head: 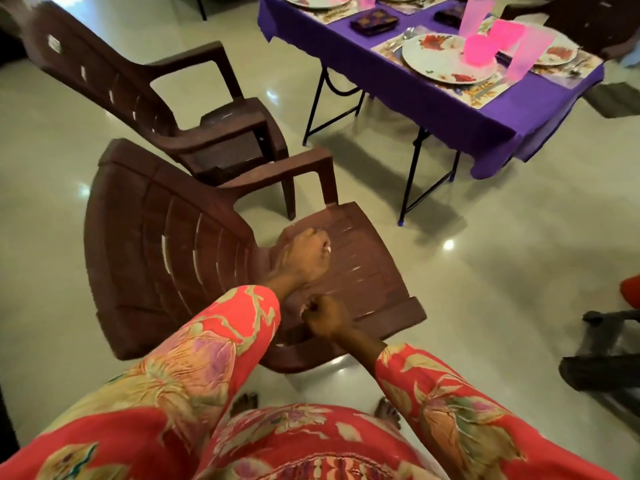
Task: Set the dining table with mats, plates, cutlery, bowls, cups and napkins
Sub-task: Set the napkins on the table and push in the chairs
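- Brown plastic chair (194,244) sits directly under my hands; a second brown chair (156,95) stands just behind it, both on the glossy pale floor (485,271).
- My left hand (306,254) hovers over the near chair's seat, fingers curled into a loose fist with nothing visible inside.
- My right hand (325,318) is also fisted, fingers together, near the seat's front edge; I cannot tell whether it touches the chair.
- Well apart from both hands, at upper right, the tabletop (381,74) carries a purple cloth, with mats under floral plates (440,60).
- Pink cups (479,50) and taller pale pink tumblers (524,53) stand on and beside the plates; cutlery (403,38) lies alongside.
- Two dark boxes (374,20) lie mid-table; I can read no writing on them.
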Demonstrator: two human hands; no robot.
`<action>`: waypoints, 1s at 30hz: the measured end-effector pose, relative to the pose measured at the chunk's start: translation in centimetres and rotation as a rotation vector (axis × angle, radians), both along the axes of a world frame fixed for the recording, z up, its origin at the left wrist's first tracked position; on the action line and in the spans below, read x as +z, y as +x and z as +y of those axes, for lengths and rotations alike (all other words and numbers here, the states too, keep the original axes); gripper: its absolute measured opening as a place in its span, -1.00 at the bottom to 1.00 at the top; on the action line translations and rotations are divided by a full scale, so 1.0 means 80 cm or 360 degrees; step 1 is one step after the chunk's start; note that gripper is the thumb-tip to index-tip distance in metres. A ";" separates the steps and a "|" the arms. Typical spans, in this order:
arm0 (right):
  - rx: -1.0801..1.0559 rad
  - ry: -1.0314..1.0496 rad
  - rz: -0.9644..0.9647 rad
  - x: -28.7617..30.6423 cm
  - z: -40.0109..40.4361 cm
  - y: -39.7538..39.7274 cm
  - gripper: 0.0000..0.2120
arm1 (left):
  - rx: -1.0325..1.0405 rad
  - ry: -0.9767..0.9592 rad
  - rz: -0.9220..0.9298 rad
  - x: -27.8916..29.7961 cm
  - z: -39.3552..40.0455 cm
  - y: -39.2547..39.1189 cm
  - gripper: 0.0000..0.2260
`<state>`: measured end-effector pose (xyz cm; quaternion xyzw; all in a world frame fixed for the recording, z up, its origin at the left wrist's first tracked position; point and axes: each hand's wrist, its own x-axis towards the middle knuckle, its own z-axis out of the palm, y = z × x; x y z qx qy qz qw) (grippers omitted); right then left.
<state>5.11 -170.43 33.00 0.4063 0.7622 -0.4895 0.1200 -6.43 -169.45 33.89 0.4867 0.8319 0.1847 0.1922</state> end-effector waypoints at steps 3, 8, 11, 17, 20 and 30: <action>-0.0238 -0.0044 -0.0031 0.007 -0.047 -0.065 -0.84 | -0.0188 -0.0042 0.0107 0.015 -0.027 -0.061 -0.80; -0.0538 -0.0418 -0.0063 0.037 -0.131 -0.132 -0.81 | -0.0369 -0.0149 0.0175 0.039 -0.075 -0.146 -0.75; -0.0809 -0.0446 -0.0060 0.039 -0.164 -0.154 -0.70 | -0.0484 -0.0218 0.0252 0.047 -0.101 -0.172 -0.74; -0.1103 -0.0458 -0.0120 0.047 -0.187 -0.164 -0.70 | -0.0709 -0.0275 0.0316 0.057 -0.126 -0.195 -0.75; -0.1171 -0.0517 -0.0119 0.051 -0.193 -0.173 -0.69 | -0.0779 -0.0286 0.0315 0.063 -0.130 -0.197 -0.75; -0.1268 -0.0527 -0.0321 0.049 -0.192 -0.188 -0.40 | -0.0817 -0.0372 0.0380 0.065 -0.141 -0.214 -0.75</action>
